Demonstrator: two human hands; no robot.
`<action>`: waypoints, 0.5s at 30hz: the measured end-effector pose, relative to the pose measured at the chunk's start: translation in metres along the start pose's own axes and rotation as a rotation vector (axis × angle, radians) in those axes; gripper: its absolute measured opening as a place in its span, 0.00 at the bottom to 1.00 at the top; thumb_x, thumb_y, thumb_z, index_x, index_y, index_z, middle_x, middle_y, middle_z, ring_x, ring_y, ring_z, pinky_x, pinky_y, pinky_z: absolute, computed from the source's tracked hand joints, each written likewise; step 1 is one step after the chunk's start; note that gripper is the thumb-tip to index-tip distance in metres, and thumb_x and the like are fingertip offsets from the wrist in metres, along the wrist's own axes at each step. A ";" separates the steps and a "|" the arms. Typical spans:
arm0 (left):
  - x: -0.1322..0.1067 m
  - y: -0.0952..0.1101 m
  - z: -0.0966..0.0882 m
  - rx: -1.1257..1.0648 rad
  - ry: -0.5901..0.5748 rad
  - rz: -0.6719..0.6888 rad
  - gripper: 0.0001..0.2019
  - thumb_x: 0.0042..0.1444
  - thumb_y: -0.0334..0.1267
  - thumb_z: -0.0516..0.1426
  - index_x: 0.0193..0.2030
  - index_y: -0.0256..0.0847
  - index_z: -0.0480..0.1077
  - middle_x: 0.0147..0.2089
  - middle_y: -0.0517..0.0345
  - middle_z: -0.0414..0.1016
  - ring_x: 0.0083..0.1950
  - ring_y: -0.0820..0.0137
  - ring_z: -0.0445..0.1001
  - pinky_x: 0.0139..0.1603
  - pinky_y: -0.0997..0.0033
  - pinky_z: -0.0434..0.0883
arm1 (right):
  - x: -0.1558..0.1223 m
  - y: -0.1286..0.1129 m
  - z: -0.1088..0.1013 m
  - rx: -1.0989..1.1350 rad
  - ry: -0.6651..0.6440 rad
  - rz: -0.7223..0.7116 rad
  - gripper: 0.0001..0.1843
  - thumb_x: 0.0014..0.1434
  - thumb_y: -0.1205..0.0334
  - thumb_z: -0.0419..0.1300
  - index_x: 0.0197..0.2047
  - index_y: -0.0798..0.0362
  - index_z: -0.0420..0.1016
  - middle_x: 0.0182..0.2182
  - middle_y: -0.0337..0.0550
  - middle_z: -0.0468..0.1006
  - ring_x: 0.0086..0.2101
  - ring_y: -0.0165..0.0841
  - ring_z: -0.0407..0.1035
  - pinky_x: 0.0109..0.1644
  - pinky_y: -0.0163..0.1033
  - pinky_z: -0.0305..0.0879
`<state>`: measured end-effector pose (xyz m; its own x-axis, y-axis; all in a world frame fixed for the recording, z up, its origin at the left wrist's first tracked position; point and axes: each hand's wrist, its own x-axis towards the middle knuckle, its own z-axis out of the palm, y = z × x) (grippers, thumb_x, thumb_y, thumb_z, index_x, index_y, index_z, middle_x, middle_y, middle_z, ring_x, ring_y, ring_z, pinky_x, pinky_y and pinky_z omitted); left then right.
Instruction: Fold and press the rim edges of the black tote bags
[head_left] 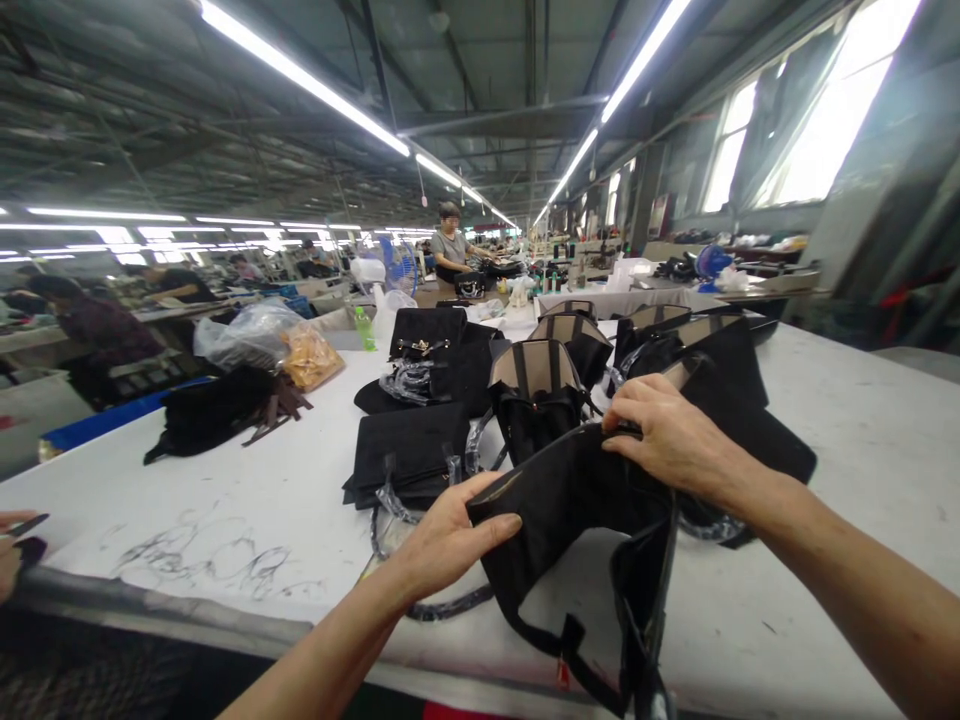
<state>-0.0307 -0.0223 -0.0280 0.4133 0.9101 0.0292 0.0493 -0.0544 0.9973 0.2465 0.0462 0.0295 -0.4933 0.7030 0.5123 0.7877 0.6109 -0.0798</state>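
Your left hand and right hand pinch the black piece at separate edge points, apparently to spread it; its lower folds are hard to read.

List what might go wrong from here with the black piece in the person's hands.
The wrapped handle loop lies close by the left hand and could snag the wrist or the piece.

The beige-lined bag stands just behind the black piece, so a forward swing by the right hand might knock it.

The piece's loose lower end hangs near the table's front edge and may catch there.
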 end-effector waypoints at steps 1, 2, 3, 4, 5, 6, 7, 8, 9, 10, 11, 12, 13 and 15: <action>0.000 0.000 0.000 -0.004 0.009 -0.002 0.19 0.55 0.41 0.61 0.52 0.40 0.69 0.45 0.56 0.75 0.46 0.67 0.72 0.48 0.70 0.68 | 0.001 -0.001 0.000 0.009 0.004 -0.018 0.03 0.51 0.64 0.66 0.29 0.51 0.75 0.34 0.43 0.73 0.43 0.40 0.62 0.48 0.44 0.63; 0.000 0.000 0.000 -0.008 0.021 -0.003 0.19 0.55 0.41 0.61 0.52 0.39 0.69 0.45 0.56 0.75 0.46 0.68 0.72 0.48 0.70 0.68 | 0.002 -0.003 0.000 0.018 0.008 -0.038 0.04 0.51 0.64 0.66 0.29 0.51 0.75 0.34 0.43 0.73 0.43 0.40 0.62 0.48 0.44 0.63; 0.000 0.001 0.000 -0.011 0.032 -0.005 0.18 0.55 0.41 0.61 0.52 0.39 0.69 0.44 0.56 0.75 0.45 0.68 0.72 0.47 0.71 0.68 | 0.003 -0.006 0.000 0.027 0.009 -0.058 0.04 0.51 0.64 0.66 0.29 0.52 0.75 0.34 0.43 0.73 0.43 0.40 0.62 0.48 0.45 0.63; 0.000 0.001 0.000 -0.012 0.041 -0.008 0.18 0.54 0.41 0.61 0.52 0.39 0.69 0.44 0.56 0.75 0.44 0.69 0.71 0.46 0.72 0.68 | 0.004 -0.010 0.000 0.040 0.008 -0.077 0.04 0.51 0.64 0.66 0.29 0.52 0.75 0.33 0.43 0.73 0.42 0.40 0.62 0.48 0.45 0.63; 0.000 0.001 0.001 -0.010 0.046 -0.011 0.18 0.54 0.40 0.62 0.51 0.39 0.69 0.43 0.57 0.75 0.43 0.70 0.71 0.45 0.73 0.68 | 0.006 -0.015 0.000 0.060 0.006 -0.097 0.04 0.51 0.65 0.66 0.29 0.52 0.75 0.33 0.43 0.73 0.42 0.40 0.62 0.48 0.45 0.63; 0.000 0.001 0.001 -0.007 0.047 -0.014 0.18 0.54 0.40 0.62 0.51 0.38 0.70 0.42 0.57 0.74 0.42 0.70 0.71 0.44 0.74 0.68 | 0.008 -0.021 -0.001 0.086 -0.002 -0.118 0.04 0.51 0.65 0.66 0.29 0.52 0.75 0.33 0.43 0.72 0.42 0.40 0.62 0.49 0.45 0.62; 0.000 0.001 0.001 -0.006 0.045 -0.016 0.18 0.54 0.40 0.62 0.50 0.38 0.70 0.41 0.58 0.74 0.41 0.71 0.71 0.43 0.74 0.67 | 0.009 -0.028 -0.001 0.118 -0.013 -0.140 0.03 0.51 0.65 0.66 0.30 0.52 0.75 0.34 0.43 0.72 0.43 0.40 0.61 0.49 0.45 0.62; -0.001 0.000 0.001 -0.006 0.044 -0.015 0.17 0.54 0.40 0.62 0.50 0.38 0.70 0.40 0.58 0.74 0.40 0.72 0.70 0.42 0.75 0.67 | 0.011 -0.036 -0.002 0.151 -0.031 -0.165 0.03 0.52 0.65 0.66 0.31 0.52 0.75 0.35 0.43 0.72 0.44 0.40 0.61 0.49 0.45 0.62; -0.001 -0.001 0.001 -0.007 0.042 -0.010 0.17 0.54 0.40 0.62 0.49 0.38 0.70 0.39 0.59 0.73 0.39 0.72 0.70 0.41 0.75 0.67 | 0.013 -0.043 -0.002 0.186 -0.055 -0.193 0.03 0.52 0.65 0.66 0.32 0.52 0.76 0.35 0.43 0.72 0.44 0.39 0.61 0.50 0.45 0.62; -0.001 -0.002 0.002 -0.009 0.040 -0.004 0.17 0.54 0.40 0.62 0.49 0.38 0.70 0.38 0.59 0.73 0.39 0.73 0.69 0.40 0.76 0.66 | 0.014 -0.051 -0.003 0.219 -0.087 -0.224 0.03 0.53 0.66 0.65 0.34 0.51 0.76 0.36 0.43 0.72 0.45 0.39 0.61 0.51 0.45 0.61; -0.001 -0.003 0.002 -0.013 0.040 0.002 0.17 0.54 0.40 0.62 0.49 0.38 0.70 0.38 0.60 0.72 0.38 0.73 0.69 0.40 0.76 0.66 | 0.016 -0.058 -0.002 0.247 -0.122 -0.256 0.04 0.53 0.67 0.65 0.35 0.51 0.77 0.36 0.43 0.72 0.45 0.39 0.60 0.51 0.45 0.61; -0.001 -0.003 0.002 -0.016 0.041 0.008 0.16 0.54 0.40 0.62 0.49 0.38 0.70 0.37 0.60 0.72 0.38 0.73 0.68 0.39 0.76 0.66 | 0.018 -0.064 -0.001 0.271 -0.154 -0.290 0.06 0.54 0.67 0.64 0.37 0.50 0.77 0.37 0.43 0.72 0.45 0.38 0.60 0.51 0.45 0.61; -0.001 -0.004 0.002 -0.015 0.044 0.014 0.16 0.54 0.40 0.62 0.48 0.38 0.69 0.37 0.60 0.71 0.38 0.73 0.68 0.39 0.76 0.65 | 0.019 -0.070 0.000 0.287 -0.180 -0.323 0.06 0.55 0.68 0.64 0.38 0.50 0.77 0.37 0.43 0.72 0.45 0.38 0.60 0.51 0.44 0.61; 0.000 -0.004 0.003 0.001 0.045 0.024 0.16 0.54 0.40 0.62 0.48 0.38 0.70 0.38 0.60 0.71 0.38 0.73 0.68 0.39 0.76 0.65 | 0.022 -0.078 0.005 0.299 -0.208 -0.377 0.07 0.55 0.69 0.62 0.38 0.51 0.77 0.37 0.43 0.71 0.44 0.38 0.59 0.51 0.44 0.61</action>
<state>-0.0283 -0.0237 -0.0324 0.3726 0.9263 0.0556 0.0407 -0.0762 0.9963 0.1728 0.0159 0.0425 -0.8089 0.4532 0.3745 0.4167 0.8913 -0.1785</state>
